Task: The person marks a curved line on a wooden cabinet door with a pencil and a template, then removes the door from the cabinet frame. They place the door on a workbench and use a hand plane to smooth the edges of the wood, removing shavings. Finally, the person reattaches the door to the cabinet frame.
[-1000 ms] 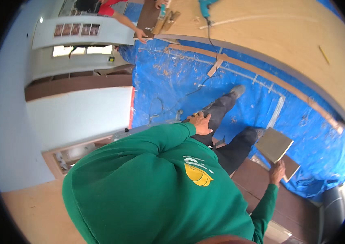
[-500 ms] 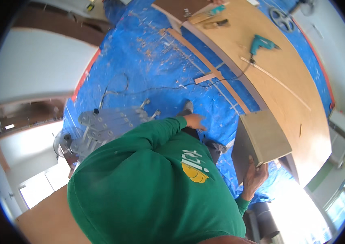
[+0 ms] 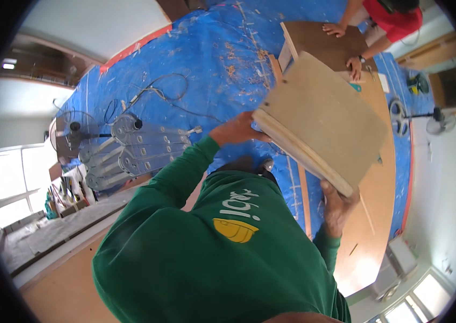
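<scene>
A plywood box [image 3: 324, 118] is held up, tilted, in front of me, with its broad flat face toward me. My left hand [image 3: 237, 129] is closed on its left corner, the fingertips hidden behind the edge. My right hand [image 3: 340, 209] grips its near right corner, thumb on the near edge. Beneath and beyond the box lies a long curved wooden panel [image 3: 383, 215], partly covered by it. A thin wood strip [image 3: 367, 215] rests on that panel.
A co-worker in a red shirt [image 3: 400, 24] leans both hands on a dark brown board [image 3: 319, 40] at the far right. A folded grey ladder [image 3: 147, 152] lies at left on blue sheeting [image 3: 201, 59], near a loose cable [image 3: 177, 101]. A fan [image 3: 441, 121] stands far right.
The box has been lifted off the curved panel and turned. My left hand has gone from empty to gripping it. The view has swung, bringing the co-worker into sight.
</scene>
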Demonstrator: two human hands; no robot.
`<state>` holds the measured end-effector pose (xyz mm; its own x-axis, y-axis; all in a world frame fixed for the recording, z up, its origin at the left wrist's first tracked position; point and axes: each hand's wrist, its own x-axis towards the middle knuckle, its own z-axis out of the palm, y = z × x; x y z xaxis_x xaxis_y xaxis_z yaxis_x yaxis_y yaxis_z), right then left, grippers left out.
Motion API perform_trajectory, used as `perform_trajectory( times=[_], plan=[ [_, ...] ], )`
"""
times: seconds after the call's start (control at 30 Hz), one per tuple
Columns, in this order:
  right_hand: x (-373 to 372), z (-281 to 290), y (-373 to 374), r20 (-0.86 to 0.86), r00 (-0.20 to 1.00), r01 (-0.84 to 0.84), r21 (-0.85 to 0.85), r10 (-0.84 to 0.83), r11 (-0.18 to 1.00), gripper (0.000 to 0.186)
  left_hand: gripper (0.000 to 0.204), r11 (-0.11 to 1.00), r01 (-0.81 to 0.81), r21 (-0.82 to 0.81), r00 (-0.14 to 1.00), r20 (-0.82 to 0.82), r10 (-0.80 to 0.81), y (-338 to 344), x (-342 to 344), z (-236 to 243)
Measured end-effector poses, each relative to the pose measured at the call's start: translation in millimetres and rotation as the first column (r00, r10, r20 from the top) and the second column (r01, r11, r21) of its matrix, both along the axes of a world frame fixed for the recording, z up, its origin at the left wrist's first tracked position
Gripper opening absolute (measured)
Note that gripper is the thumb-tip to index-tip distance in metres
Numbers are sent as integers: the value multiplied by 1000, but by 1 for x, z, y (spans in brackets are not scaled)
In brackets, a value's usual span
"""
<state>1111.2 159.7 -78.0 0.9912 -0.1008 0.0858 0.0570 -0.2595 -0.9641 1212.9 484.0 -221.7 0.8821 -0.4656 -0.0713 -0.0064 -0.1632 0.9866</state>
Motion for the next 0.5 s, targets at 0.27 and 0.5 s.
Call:
perform_trajectory(
  times=[0.27, 0.5],
  plan=[
    [182, 6, 141, -43, 826, -558, 83, 562, 826, 32, 61, 899, -430, -80, 895, -164, 414, 56, 24, -45],
    [332, -48, 284, -34, 729, -681, 76, 684, 729, 37, 53, 824, -554, -121, 830, -159, 535, 162, 138, -98]
  ],
)
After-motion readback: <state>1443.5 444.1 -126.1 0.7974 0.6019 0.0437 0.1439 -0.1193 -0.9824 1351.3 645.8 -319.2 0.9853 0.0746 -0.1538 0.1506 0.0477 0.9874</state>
